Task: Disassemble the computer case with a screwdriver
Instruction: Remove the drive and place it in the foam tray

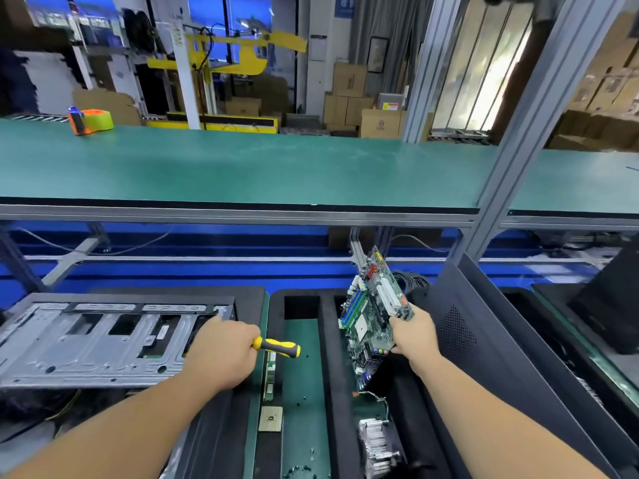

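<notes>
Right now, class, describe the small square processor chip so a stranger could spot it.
Start at the grey metal computer case, bottom left. Beside it runs a green mat strip; the square chip lies at its near left edge, below a memory stick. It alone is gold-coloured.

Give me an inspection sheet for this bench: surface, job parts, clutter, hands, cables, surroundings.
Surface: green mat between black foam trays.
Job's things: bare metal computer case lying open at left; motherboard lifted clear, held tilted; black side panel leaning at right.
Clutter: loose screws, CPU chip, memory stick, heatsink on the mat and tray.
Hands: left hand grips the yellow-black screwdriver; right hand holds the motherboard's edge.
Cables: thin wires from the heatsink; black cable coil behind the board.
Surroundings: green conveyor shelf with tape dispenser; cardboard boxes beyond.
</notes>
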